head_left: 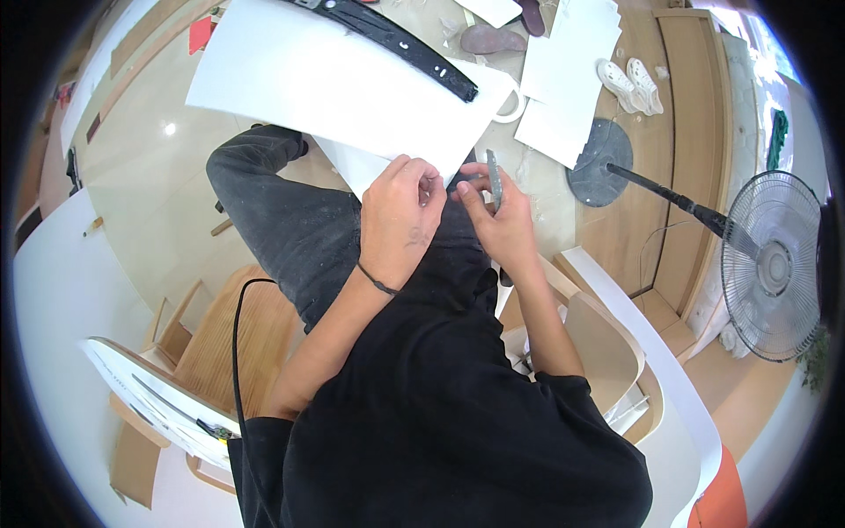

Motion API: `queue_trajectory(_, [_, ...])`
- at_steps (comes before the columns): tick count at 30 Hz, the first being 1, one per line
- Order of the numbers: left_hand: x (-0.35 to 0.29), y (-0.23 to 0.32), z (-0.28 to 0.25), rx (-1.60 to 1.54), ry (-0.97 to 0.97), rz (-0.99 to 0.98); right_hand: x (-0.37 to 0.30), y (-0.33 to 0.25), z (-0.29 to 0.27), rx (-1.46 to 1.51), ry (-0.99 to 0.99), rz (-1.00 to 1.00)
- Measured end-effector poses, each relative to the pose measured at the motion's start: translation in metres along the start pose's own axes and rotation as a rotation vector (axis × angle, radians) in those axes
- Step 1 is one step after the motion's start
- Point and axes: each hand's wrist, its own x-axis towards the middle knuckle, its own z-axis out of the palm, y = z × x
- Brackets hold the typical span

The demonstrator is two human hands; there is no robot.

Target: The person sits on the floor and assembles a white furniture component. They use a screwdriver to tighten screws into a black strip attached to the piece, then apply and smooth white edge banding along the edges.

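My left hand (398, 220) is closed in a pinch over my lap, at the near edge of a large white sheet (290, 75). Whatever its fingertips hold, if anything, is too small to make out. Just to its right, my right hand (506, 220) grips a slim, flat grey tool (495, 180) that points up between thumb and fingers; its exact kind is unclear. Across the far part of the sheet lies a long black strip (400, 42) with holes and pale specks. A white ring (512, 104), like a tape roll, shows partly beside the sheet's right edge.
More white sheets (559, 84) lie on the floor ahead right, near white clogs (629, 86). A standing fan (775, 264) with a round dark base (600, 163) is at the right. A wooden stool (238, 339) stands left; a black cable (236, 352) passes over it.
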Motion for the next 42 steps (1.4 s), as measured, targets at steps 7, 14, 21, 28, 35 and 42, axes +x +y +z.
queue_trajectory(7, [0.014, 0.012, 0.001, 0.030, -0.071, -0.115, 0.007, 0.004, 0.002, 0.025, -0.012, 0.004])
queue_trajectory(14, [0.003, 0.016, 0.024, 0.155, 0.055, -0.056, 0.009, 0.003, 0.000, 0.071, -0.024, 0.022])
queue_trajectory(21, [-0.010, 0.005, 0.023, -0.023, 0.074, -0.155, 0.011, 0.003, -0.004, 0.078, -0.066, 0.050])
queue_trajectory(28, [-0.003, 0.008, -0.005, 0.077, -0.077, -0.078, 0.015, 0.000, -0.004, 0.066, -0.085, 0.097])
queue_trajectory(35, [0.017, 0.015, -0.012, 0.068, -0.145, -0.063, 0.017, 0.001, -0.004, 0.095, -0.109, 0.093])
queue_trajectory(42, [0.024, 0.008, -0.012, 0.130, -0.190, -0.054, 0.019, 0.002, -0.005, 0.075, -0.123, 0.083])
